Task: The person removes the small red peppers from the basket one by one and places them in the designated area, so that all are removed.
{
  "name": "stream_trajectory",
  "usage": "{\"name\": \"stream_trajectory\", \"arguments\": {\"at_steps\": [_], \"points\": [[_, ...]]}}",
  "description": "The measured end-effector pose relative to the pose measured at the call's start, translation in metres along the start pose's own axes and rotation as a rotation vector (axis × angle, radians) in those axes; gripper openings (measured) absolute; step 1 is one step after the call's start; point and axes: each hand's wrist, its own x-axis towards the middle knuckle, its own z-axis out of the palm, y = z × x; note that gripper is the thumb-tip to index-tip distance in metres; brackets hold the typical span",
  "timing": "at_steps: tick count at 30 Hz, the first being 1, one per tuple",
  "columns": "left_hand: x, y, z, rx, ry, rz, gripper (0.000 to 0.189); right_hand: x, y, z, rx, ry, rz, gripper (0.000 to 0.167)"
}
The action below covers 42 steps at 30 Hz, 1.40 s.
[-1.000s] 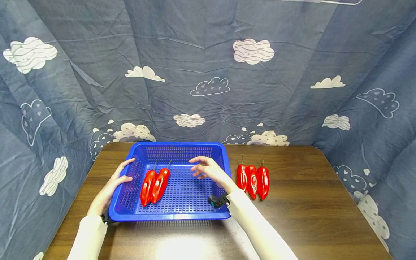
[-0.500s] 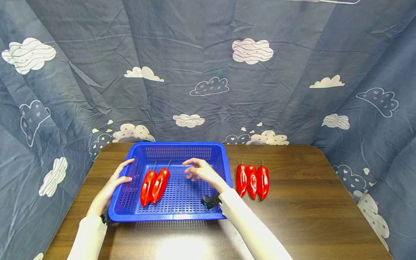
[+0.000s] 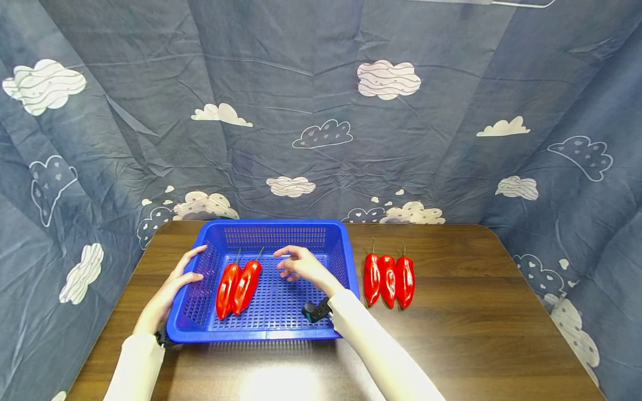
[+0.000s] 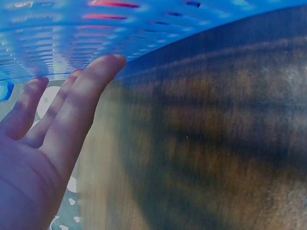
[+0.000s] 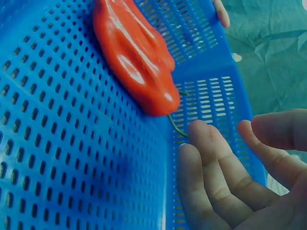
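A blue plastic basket (image 3: 273, 335) with slotted walls stands on the wooden table. Inside it, toward the left, two long red peppers (image 3: 246, 287) lie side by side, their thin green stems pointing to the back. My left hand (image 3: 163, 298) grips the basket's left rim, thumb and index finger over the edge; in the left wrist view its other fingers lie along the outer wall. Over the basket's middle hovers my right hand (image 3: 306, 268), fingers loosely bent with nothing between them. In the right wrist view its fingertips (image 5: 199, 132) appear near the stem of a red pepper (image 5: 136, 57).
Three more red peppers (image 3: 388, 281) lie in a row on the table (image 3: 466, 312), just right of the basket. A dark blue curtain (image 3: 321, 100) with white clouds hangs behind the table and along both sides.
My right hand has moved left over the basket, from near its right wall toward the two peppers. The left hand, the basket and the peppers have stayed in place.
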Motion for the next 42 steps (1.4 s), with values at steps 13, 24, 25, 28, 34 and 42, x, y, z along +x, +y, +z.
{"name": "stream_trajectory", "arguments": {"at_steps": [13,24,25,28,34,42], "points": [[0.001,-0.001,-0.001,0.0,-0.005,0.009,0.06,0.01,0.002,0.017,-0.004,-0.002,0.044,0.038],[0.001,-0.001,-0.001,-0.006,-0.005,0.004,0.06,0.019,0.007,0.023,0.0,-0.006,0.073,0.037],[0.001,-0.001,-0.001,-0.008,-0.008,0.005,0.06,0.02,0.008,0.024,0.005,-0.011,0.079,0.038],[0.0,-0.001,-0.001,-0.014,-0.013,0.006,0.06,0.022,0.009,0.025,0.018,-0.029,0.095,0.039],[0.0,-0.001,-0.001,-0.007,-0.01,0.003,0.06,0.027,0.012,0.031,0.039,-0.071,0.137,0.045],[0.0,0.0,-0.001,0.002,-0.008,0.014,0.06,0.031,0.013,0.041,0.027,-0.097,0.175,0.051]]}}
